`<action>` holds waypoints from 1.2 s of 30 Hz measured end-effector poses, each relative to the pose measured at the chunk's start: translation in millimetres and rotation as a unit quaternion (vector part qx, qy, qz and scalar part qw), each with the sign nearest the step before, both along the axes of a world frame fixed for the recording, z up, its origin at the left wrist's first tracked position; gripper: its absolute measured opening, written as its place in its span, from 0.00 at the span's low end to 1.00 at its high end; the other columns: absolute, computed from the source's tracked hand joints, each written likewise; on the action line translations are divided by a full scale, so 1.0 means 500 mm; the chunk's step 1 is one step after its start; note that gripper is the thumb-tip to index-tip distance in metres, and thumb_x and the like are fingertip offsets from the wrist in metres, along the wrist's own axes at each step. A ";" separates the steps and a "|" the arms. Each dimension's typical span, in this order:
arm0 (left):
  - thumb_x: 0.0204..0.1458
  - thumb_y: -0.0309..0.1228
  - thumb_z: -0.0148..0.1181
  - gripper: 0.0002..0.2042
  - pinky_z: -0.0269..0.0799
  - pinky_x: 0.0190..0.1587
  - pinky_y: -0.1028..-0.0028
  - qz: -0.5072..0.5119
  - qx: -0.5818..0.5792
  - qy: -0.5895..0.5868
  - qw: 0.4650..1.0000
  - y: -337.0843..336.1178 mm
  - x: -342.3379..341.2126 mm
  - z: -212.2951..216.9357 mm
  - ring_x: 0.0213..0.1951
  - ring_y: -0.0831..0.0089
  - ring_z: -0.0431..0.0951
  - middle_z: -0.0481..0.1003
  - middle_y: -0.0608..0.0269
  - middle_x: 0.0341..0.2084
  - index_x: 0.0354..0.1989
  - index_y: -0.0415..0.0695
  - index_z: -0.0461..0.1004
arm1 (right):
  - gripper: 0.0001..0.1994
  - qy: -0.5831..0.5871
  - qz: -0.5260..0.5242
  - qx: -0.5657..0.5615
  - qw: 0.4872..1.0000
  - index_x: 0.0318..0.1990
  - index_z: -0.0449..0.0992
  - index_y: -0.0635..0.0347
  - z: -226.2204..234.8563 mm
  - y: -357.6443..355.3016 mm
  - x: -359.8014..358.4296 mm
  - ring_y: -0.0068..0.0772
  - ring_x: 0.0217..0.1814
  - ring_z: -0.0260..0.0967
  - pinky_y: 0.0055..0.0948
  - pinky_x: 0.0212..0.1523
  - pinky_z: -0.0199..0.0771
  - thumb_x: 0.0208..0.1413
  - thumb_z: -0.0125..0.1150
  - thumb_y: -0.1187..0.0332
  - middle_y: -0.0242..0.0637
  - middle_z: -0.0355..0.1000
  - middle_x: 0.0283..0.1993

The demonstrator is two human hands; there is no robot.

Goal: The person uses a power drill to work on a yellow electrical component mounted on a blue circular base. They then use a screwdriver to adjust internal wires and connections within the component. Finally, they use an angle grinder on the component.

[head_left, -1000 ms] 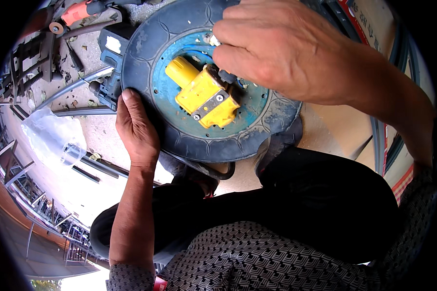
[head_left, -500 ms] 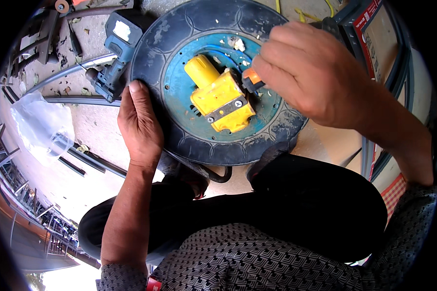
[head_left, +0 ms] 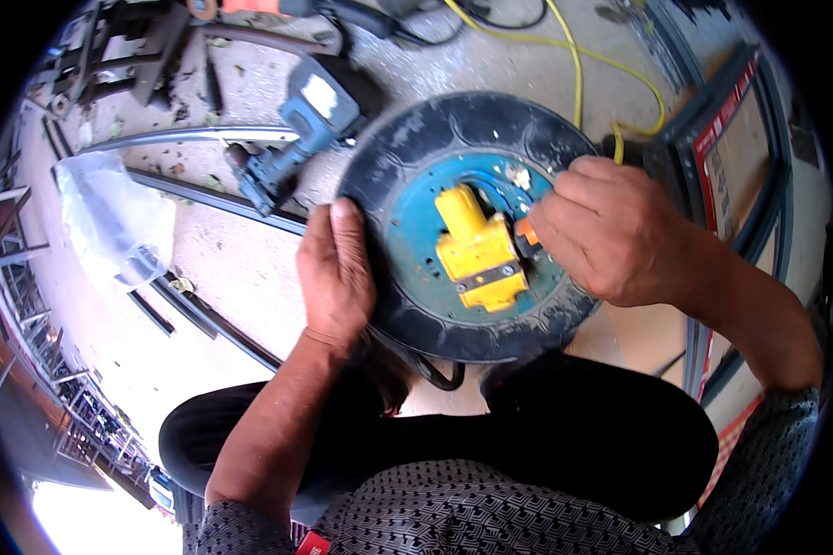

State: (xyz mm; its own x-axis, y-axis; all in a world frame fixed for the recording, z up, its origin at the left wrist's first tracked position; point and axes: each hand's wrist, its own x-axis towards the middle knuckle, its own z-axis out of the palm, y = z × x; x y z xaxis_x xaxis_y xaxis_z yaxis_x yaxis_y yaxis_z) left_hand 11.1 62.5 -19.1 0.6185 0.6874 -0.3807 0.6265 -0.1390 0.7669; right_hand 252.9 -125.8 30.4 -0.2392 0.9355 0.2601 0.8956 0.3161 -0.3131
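A round cable reel (head_left: pixel 400 310) with a broad black rim and a teal centre disc stands tilted in front of my knees. Fixed on the disc is a yellow housing (head_left: pixel 477 248) with a metal strip and screws across it. My left hand (head_left: pixel 336 277) grips the reel's left rim, thumb on top and fingers mostly hidden behind. My right hand (head_left: pixel 611 231) is closed round an orange-and-dark-grey piece (head_left: pixel 527 230), its dark end close against the housing's right side. The fist covers most of that piece, so its kind does not show. Blue wire (head_left: pixel 491 188) lies above the housing.
A blue-grey cordless power tool (head_left: pixel 310 125) lies left of the reel, among metal profiles (head_left: pixel 208 199). A clear plastic bag (head_left: pixel 111 217) lies further left. Yellow cable (head_left: pixel 574 69) trails behind the reel. Dark frames (head_left: pixel 703 148) stand at the right.
The view has shifted, so the reel and both hands appear lower and further right, and the reel smaller. Both hands keep their holds, with the orange-and-dark-grey piece still beside the housing.
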 end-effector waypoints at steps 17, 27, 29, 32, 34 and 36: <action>0.74 0.44 0.45 0.23 0.65 0.33 0.67 -0.021 0.043 -0.064 0.997 0.006 -0.003 -0.024 0.27 0.68 0.62 0.65 0.56 0.21 0.31 0.36 0.67 | 0.02 0.003 -0.031 -0.008 0.999 0.29 0.77 0.63 0.008 -0.017 -0.016 0.33 0.35 0.67 0.33 0.36 0.67 0.48 0.64 0.75 0.33 0.65 0.28; 0.72 0.57 0.37 0.33 0.69 0.41 0.69 0.000 -0.014 -0.039 0.999 0.066 0.026 0.004 0.33 0.70 0.68 0.72 0.57 0.27 0.36 0.34 0.72 | 0.10 0.067 -0.135 -0.010 0.988 0.40 0.78 0.62 -0.008 -0.053 -0.040 0.38 0.37 0.66 0.37 0.39 0.66 0.49 0.60 0.77 0.36 0.66 0.32; 0.71 0.58 0.39 0.34 0.72 0.43 0.68 0.017 -0.009 -0.085 0.996 0.110 0.064 0.007 0.35 0.67 0.75 0.76 0.56 0.31 0.38 0.33 0.75 | 0.09 0.067 -0.146 -0.014 0.987 0.40 0.78 0.62 -0.008 -0.056 -0.043 0.38 0.37 0.67 0.37 0.39 0.66 0.49 0.60 0.77 0.36 0.67 0.32; 0.71 0.56 0.43 0.32 0.73 0.41 0.70 0.048 0.032 -0.077 0.995 0.192 0.128 0.010 0.34 0.71 0.75 0.79 0.56 0.34 0.39 0.33 0.76 | 0.10 0.065 -0.154 -0.010 0.986 0.41 0.77 0.62 -0.011 -0.058 -0.045 0.38 0.37 0.67 0.38 0.40 0.66 0.50 0.59 0.76 0.36 0.68 0.33; 0.70 0.49 0.48 0.26 0.73 0.41 0.70 0.060 0.022 -0.054 0.996 0.244 0.184 -0.001 0.34 0.72 0.75 0.79 0.56 0.34 0.41 0.32 0.76 | 0.09 0.064 -0.163 -0.012 0.985 0.41 0.77 0.61 -0.011 -0.061 -0.046 0.39 0.37 0.67 0.38 0.39 0.66 0.51 0.59 0.76 0.36 0.67 0.33; 0.66 0.49 0.52 0.26 0.72 0.39 0.70 0.051 0.062 -0.038 0.996 0.307 0.225 -0.045 0.32 0.72 0.75 0.79 0.56 0.32 0.39 0.31 0.76 | 0.09 0.065 -0.160 -0.017 0.985 0.41 0.77 0.61 -0.010 -0.058 -0.048 0.38 0.37 0.67 0.38 0.40 0.66 0.52 0.59 0.75 0.36 0.67 0.33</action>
State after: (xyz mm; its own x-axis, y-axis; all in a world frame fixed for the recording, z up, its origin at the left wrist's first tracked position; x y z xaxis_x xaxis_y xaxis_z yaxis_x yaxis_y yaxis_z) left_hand 123.3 216.2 -41.6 0.5674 0.7864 -0.2441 0.5830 -0.1742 0.7936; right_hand 228.8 -154.6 25.2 0.1023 0.9663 0.2364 0.8991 0.0118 -0.4376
